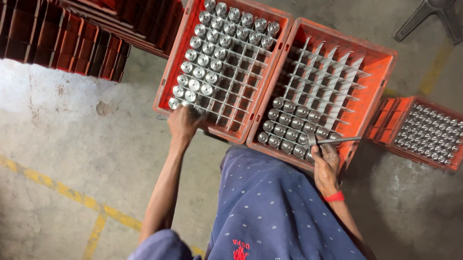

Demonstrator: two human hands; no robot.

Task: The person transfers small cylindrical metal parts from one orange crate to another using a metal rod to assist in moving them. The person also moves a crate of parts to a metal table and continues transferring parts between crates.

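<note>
— Where's the left hand (183, 122)?

— At the near rim of the left orange crate (172, 60), about nine o'clock from the right hand (325, 165), fingers curled over a metal cylinder (174, 103) (how firmly, I cannot tell).

— And the right?

— Closed around a thin metal tool (336, 140), lying across the cylinders in the right crate (381, 95), pointing toward three o'clock.
</note>
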